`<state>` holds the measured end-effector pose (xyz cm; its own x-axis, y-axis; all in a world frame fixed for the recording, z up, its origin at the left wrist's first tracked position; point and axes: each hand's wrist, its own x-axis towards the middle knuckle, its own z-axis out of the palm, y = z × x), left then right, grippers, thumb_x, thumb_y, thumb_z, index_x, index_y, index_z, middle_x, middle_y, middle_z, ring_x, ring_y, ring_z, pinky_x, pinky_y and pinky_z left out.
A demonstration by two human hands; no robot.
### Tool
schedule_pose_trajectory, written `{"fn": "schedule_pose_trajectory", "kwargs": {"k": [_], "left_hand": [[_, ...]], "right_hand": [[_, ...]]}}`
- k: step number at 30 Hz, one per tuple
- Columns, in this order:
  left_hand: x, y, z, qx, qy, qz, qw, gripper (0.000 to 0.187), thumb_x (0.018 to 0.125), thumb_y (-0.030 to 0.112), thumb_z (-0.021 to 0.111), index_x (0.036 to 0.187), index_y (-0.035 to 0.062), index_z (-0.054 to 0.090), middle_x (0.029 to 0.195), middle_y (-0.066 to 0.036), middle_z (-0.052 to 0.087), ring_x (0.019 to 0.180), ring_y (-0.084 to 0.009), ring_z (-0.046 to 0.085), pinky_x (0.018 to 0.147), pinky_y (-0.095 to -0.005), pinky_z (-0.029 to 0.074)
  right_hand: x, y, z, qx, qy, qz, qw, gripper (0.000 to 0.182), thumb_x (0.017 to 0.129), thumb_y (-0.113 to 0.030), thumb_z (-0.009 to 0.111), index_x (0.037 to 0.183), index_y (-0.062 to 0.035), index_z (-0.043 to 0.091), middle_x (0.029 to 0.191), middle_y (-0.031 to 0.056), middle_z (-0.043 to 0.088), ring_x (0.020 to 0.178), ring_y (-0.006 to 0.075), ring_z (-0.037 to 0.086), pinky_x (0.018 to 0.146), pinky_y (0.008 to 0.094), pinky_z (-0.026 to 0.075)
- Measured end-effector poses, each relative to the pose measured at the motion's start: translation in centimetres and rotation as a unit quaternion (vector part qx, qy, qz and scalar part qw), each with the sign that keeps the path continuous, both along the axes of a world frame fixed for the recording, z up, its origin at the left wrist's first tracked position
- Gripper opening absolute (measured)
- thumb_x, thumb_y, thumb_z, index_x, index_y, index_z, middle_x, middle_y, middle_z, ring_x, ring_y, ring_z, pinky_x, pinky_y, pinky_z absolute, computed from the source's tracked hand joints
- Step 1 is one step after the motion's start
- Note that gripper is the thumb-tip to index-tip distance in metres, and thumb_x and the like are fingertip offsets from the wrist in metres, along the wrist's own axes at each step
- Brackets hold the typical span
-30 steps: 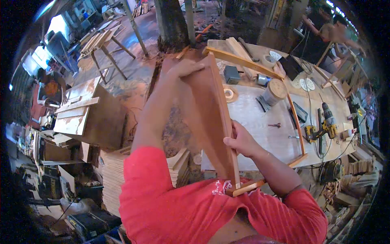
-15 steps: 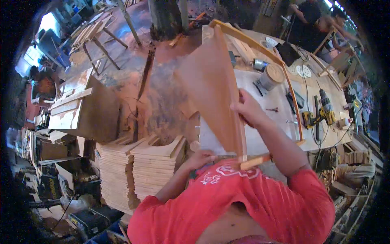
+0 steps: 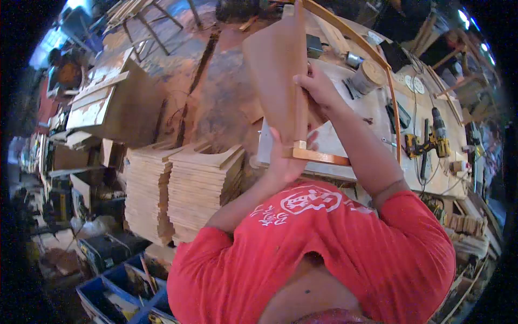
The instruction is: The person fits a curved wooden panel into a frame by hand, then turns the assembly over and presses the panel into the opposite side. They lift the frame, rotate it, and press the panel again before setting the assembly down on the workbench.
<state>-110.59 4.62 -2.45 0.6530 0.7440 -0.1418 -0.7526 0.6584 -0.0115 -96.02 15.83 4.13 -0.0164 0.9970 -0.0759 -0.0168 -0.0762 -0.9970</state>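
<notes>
A wooden frame with a broad flat panel (image 3: pixel 272 81) stands tilted up on edge in front of me. Its thin side rails (image 3: pixel 395 116) reach out over the worktable. My right hand (image 3: pixel 318 89) grips the panel's thick edge, thumb on the near face, with the other fingers partly hidden. Lower down, my left hand (image 3: pixel 286 159) is wrapped round the frame's near corner, its thumb up against the panel and fingertips showing on the other side.
On the worktable (image 3: pixel 345 137) are a round wooden-topped can (image 3: pixel 369 75), a yellow cordless drill (image 3: pixel 437 137) and perforated discs (image 3: pixel 414 83). Stacks of cut wooden boards (image 3: pixel 202 189) stand at left, near a blue divided crate (image 3: pixel 108 283). Another person (image 3: pixel 67 73) is at far left.
My left hand has come up from beside my body and taken hold of the frame's near corner. The frame's panel has swung more edge-on, and the camera view has shifted downward.
</notes>
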Motion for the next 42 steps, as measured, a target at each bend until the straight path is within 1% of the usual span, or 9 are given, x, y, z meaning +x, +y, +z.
{"fn": "schedule_pose_trajectory", "kwargs": {"k": [4,6,10,12,20,25,37,39,42], "left_hand": [[-1.4,2.0,-1.3,-0.035,0.270,0.050,0.961,0.056,0.089,0.051,0.051,0.126,0.0091,0.049,0.117,-0.009,0.058,0.104,-0.0256,0.057,0.087,-0.0454,0.047],[-2.4,2.6,-6.5,0.101,0.466,0.123,0.870,0.052,0.090,0.044,0.054,0.123,0.0051,0.051,0.111,-0.009,0.061,0.099,-0.0262,0.059,0.083,-0.0407,0.050],[-2.7,0.9,-2.6,0.058,0.499,0.058,0.862,0.045,0.093,0.031,0.053,0.118,-0.0061,0.052,0.104,-0.008,0.061,0.089,-0.0158,0.058,0.071,-0.0306,0.049],[-1.9,-0.3,1.4,0.079,0.673,0.036,0.735,0.042,0.093,0.031,0.053,0.111,-0.0066,0.056,0.097,-0.008,0.061,0.081,-0.0151,0.058,0.066,-0.0295,0.048],[-1.2,-1.6,-3.5,0.009,0.632,0.230,0.740,0.052,0.089,0.044,0.056,0.095,-0.0072,0.063,0.085,-0.011,0.064,0.071,-0.0177,0.058,0.062,-0.0312,0.047],[-1.8,-1.1,-2.1,-0.015,0.678,0.186,0.711,0.047,0.090,0.038,0.055,0.106,-0.0069,0.059,0.094,-0.013,0.063,0.077,-0.0196,0.060,0.066,-0.0331,0.049],[-2.2,0.2,-4.1,0.034,0.613,0.356,0.705,0.031,0.094,0.024,0.052,0.108,-0.0036,0.056,0.101,-0.011,0.060,0.085,-0.0200,0.057,0.073,-0.0332,0.047],[-2.2,0.8,-2.9,-0.060,0.492,0.377,0.782,0.032,0.091,0.024,0.056,0.110,-0.0007,0.054,0.106,-0.010,0.058,0.090,-0.0226,0.057,0.079,-0.0355,0.048],[-2.5,1.7,-1.9,-0.098,0.463,0.402,0.784,0.030,0.090,0.023,0.057,0.111,0.0012,0.055,0.107,-0.010,0.059,0.092,-0.0233,0.058,0.081,-0.0360,0.049]], "right_hand": [[-1.0,-3.8,0.4,-0.006,0.025,0.028,0.999,0.048,0.083,-0.028,0.062,0.117,0.0027,0.047,0.107,0.0125,0.057,0.097,0.0173,0.057,0.087,0.0307,0.046],[0.4,-5.3,-1.4,-0.153,-0.030,0.168,0.973,0.055,0.080,-0.036,0.067,0.115,0.0012,0.049,0.104,0.0131,0.058,0.095,0.0179,0.056,0.085,0.0299,0.047],[-0.1,-12.4,-1.9,-0.138,-0.118,0.320,0.930,0.065,0.077,-0.044,0.069,0.118,0.0029,0.050,0.098,0.0123,0.062,0.087,0.0224,0.059,0.080,0.0343,0.049],[-0.1,-14.0,-2.8,-0.079,-0.156,0.357,0.918,0.069,0.075,-0.046,0.070,0.119,0.0025,0.048,0.097,0.0128,0.063,0.086,0.0247,0.061,0.081,0.0360,0.049],[-1.0,-15.7,-4.2,-0.076,-0.386,0.338,0.855,0.055,0.075,-0.033,0.069,0.112,-0.0001,0.046,0.101,0.0248,0.061,0.095,0.0393,0.060,0.079,0.0431,0.048],[-1.1,-15.8,-5.7,-0.062,-0.376,0.309,0.872,0.054,0.075,-0.030,0.067,0.114,-0.0010,0.042,0.097,0.0243,0.062,0.091,0.0403,0.060,0.076,0.0446,0.049],[-1.1,-15.5,-6.4,-0.072,-0.379,0.312,0.868,0.050,0.075,-0.027,0.067,0.109,-0.0026,0.040,0.093,0.0251,0.062,0.086,0.0429,0.061,0.073,0.0468,0.049],[-1.3,-15.8,-6.1,-0.063,-0.376,0.316,0.869,0.049,0.075,-0.028,0.067,0.108,-0.0029,0.040,0.092,0.0256,0.062,0.086,0.0434,0.061,0.072,0.0472,0.048],[-1.6,-15.7,-5.8,-0.057,-0.389,0.323,0.861,0.050,0.075,-0.029,0.068,0.107,-0.0032,0.040,0.093,0.0264,0.061,0.088,0.0430,0.060,0.072,0.0478,0.048]]}}
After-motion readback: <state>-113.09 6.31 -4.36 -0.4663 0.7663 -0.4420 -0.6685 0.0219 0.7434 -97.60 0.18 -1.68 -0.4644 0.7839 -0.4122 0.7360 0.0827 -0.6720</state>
